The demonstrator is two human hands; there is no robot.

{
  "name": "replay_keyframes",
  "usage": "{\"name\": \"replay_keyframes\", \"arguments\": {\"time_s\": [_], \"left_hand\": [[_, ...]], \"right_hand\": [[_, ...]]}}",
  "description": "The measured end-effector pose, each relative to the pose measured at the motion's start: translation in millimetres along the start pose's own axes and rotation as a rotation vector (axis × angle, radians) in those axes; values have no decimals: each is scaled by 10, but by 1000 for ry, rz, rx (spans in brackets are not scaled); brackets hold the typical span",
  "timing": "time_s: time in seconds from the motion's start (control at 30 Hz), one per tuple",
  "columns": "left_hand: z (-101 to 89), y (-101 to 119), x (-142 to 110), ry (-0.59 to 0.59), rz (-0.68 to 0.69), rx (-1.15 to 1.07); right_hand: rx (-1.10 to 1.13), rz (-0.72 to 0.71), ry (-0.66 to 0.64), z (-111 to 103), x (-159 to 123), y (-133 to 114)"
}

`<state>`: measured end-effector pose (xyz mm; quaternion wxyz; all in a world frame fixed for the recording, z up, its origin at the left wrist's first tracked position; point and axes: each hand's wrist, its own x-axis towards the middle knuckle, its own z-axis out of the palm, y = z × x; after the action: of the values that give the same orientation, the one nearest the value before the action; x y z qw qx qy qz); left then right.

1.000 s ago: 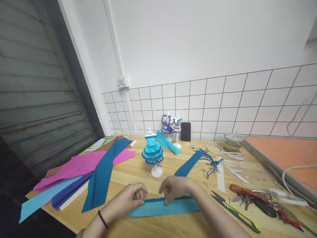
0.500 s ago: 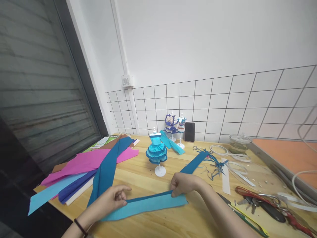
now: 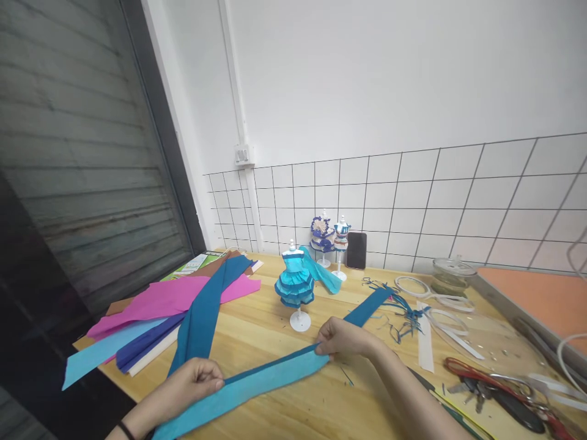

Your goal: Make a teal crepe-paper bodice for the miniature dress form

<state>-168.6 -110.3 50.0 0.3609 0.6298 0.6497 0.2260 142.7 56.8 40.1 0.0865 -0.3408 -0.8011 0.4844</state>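
A long light-blue crepe paper strip [image 3: 257, 385] with a darker blue upper edge lies slantwise across the front of the wooden table [image 3: 270, 324]. My left hand [image 3: 188, 382] pinches the strip near its lower left part, fingers closed on it. My right hand [image 3: 342, 338] pinches the strip's upper right end, knuckles up. Behind my hands stands a small mannequin wearing a blue tiered paper dress [image 3: 295, 283] on a white stand.
Pink, teal and blue paper sheets [image 3: 183, 302] lie piled at the left. Two more small dressed mannequins [image 3: 330, 235] and a phone [image 3: 356, 250] stand by the tiled wall. A dark blue strip [image 3: 367, 307], paper scraps, white tape strips, a glass jar [image 3: 447, 276], keys [image 3: 486, 391] and an orange tray [image 3: 536, 290] lie at the right.
My hands have slid apart along the strip, the left one going left and toward me. The strip now lies stretched on a slant. The view has shifted left.
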Motion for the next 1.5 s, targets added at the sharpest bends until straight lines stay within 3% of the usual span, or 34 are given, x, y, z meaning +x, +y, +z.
{"name": "replay_keyframes", "arguments": {"time_s": [0.23,0.47,0.7,0.93,1.27,1.5], "left_hand": [[-100,-123,-89,-1,-69,-54],[-439,-362,-175,94,-93,-96],[-636,-317,-208,165,-59,-62],[-595,-249,-117,182,-40,48],[-438,120,216,275,26,313],[-283,35,525,357,-19,264]], "right_hand": [[159,7,-14,140,126,102],[268,55,6,209,251,244],[340,81,40,241,310,330],[363,74,39,254,335,387],[396,61,17,256,365,461],[533,42,66,211,372,423]]}}
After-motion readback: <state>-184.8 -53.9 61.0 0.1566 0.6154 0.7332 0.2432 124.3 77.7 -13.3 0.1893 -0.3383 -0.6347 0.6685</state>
